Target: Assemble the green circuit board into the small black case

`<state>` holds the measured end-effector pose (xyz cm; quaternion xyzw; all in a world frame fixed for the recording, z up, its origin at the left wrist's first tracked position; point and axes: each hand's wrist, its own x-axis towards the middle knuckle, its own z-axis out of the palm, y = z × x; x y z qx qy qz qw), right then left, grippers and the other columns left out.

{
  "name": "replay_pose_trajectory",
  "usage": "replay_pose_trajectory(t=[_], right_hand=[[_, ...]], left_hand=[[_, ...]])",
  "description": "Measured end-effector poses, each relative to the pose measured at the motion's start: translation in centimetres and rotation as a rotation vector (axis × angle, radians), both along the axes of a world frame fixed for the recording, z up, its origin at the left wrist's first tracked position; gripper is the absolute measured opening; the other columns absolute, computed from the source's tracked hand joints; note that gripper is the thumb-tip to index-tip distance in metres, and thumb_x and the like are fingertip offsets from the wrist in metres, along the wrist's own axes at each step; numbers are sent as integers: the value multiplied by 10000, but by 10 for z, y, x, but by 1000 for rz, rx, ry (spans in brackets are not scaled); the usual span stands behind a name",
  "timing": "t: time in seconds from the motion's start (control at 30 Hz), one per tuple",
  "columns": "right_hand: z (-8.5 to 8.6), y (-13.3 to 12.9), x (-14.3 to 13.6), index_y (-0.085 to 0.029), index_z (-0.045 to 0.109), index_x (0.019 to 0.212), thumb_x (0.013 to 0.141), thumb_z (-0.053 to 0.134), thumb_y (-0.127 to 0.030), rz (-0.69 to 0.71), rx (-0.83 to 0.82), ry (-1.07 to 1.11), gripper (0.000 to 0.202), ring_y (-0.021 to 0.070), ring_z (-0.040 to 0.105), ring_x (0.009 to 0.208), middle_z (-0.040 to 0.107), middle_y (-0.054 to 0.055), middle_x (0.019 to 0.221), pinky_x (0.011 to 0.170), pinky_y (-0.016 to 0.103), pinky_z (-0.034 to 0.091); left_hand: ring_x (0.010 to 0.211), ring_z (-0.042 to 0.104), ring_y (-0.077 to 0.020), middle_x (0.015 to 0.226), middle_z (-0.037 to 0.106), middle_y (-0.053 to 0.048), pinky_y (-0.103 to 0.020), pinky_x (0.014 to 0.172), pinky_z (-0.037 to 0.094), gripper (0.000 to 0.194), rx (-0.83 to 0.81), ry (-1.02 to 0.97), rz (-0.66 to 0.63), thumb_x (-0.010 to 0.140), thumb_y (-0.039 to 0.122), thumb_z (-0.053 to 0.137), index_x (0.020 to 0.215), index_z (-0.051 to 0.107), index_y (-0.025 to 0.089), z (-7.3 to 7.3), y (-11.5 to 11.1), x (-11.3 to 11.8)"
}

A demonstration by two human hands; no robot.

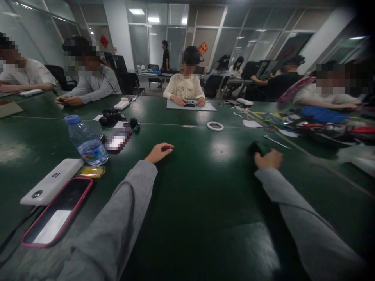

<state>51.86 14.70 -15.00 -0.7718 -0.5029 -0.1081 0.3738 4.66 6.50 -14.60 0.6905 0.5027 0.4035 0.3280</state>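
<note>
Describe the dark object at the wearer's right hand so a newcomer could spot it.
On the green table, follow the grey right sleeve to the right hand. It grips a blurred dark block. Unlike the thin, shiny metal tool just beyond, this is chunky.

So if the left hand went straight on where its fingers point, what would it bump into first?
Probably the dark object in the right hand, across the green table; the white ring seems to lie beyond that line, though depth is hard to judge.
</note>
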Motion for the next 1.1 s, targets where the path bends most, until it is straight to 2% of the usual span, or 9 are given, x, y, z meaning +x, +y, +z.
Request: replay_pose_trajectory(t=[0.03, 0.07, 0.2, 0.27, 0.33, 0.43, 0.63, 0.93, 1.1], right_hand=[[-4, 0, -40, 37, 526, 1174, 744, 657, -238, 48, -79, 40, 527, 348, 502, 1049, 478, 355, 1077, 767, 468, 378], [-6, -4, -82, 13, 513, 1197, 780, 620, -250, 194, -94, 27, 504, 326, 493, 1080, 485, 317, 1107, 823, 448, 388], [-3, -48, -225, -117, 414, 1312, 827, 571, -242, 936, -39, -38, 525, 285, 482, 1114, 493, 186, 1168, 960, 466, 401], [1, -73, -266, -191, 360, 1361, 855, 557, -295, 1296, -63, -80, 553, 265, 495, 1104, 490, 134, 1186, 955, 465, 432], [5, -90, -284, -206, 331, 1379, 871, 546, -338, 1435, -71, -105, 567, 260, 494, 1098, 484, 120, 1190, 956, 467, 442], [3, -97, -286, -189, 333, 1368, 851, 591, -371, 1404, -55, -84, 606, 280, 468, 1118, 464, 131, 1206, 967, 499, 428], [-7, -83, -280, -180, 378, 1324, 772, 696, -386, 1277, -71, 43, 669, 294, 452, 1123, 457, 135, 1187, 957, 509, 432], [-8, -80, -279, -200, 455, 1203, 764, 710, -369, 1295, -82, 76, 535, 282, 482, 1054, 510, 112, 1140, 906, 491, 438], [-5, -82, -278, -220, 444, 1203, 763, 708, -283, 1314, -63, 102, 516, 272, 466, 1051, 496, 99, 1139, 909, 464, 427]], left_hand=[[922, 599, -181, 1044, 664, -87, -348, 847, 454, 336, 6, -36, 26, 805, 375, 603, 1071, 649, 174, -1, 1, -1], [952, 596, -187, 1057, 661, -88, -352, 864, 449, 348, 13, -79, 59, 813, 390, 592, 1081, 643, 175, -2, 2, -2], [1053, 575, -195, 1099, 652, -96, -348, 930, 418, 399, 29, -305, 220, 838, 461, 534, 1092, 627, 167, -6, 8, -5], [1039, 587, -194, 1087, 659, -100, -331, 916, 427, 435, 1, -417, 235, 826, 501, 529, 1070, 633, 156, -7, 11, -7], [978, 613, -191, 1045, 675, -106, -322, 878, 447, 484, -56, -510, 208, 812, 550, 520, 1043, 645, 144, -6, 12, -8], [869, 637, -178, 982, 689, -111, -323, 827, 470, 527, -129, -603, 178, 785, 579, 543, 1043, 647, 131, -4, 11, -10], [833, 634, -156, 947, 690, -83, -314, 821, 480, 460, -151, -642, 158, 731, 478, 659, 1047, 649, 144, -6, 13, -12], [846, 629, -153, 976, 681, -81, -310, 805, 485, 425, -166, -627, 165, 736, 432, 670, 1058, 645, 157, -5, 10, -11], [882, 624, -165, 989, 681, -86, -318, 825, 476, 437, -163, -640, 158, 733, 447, 669, 1055, 643, 153, -5, 10, -10]])
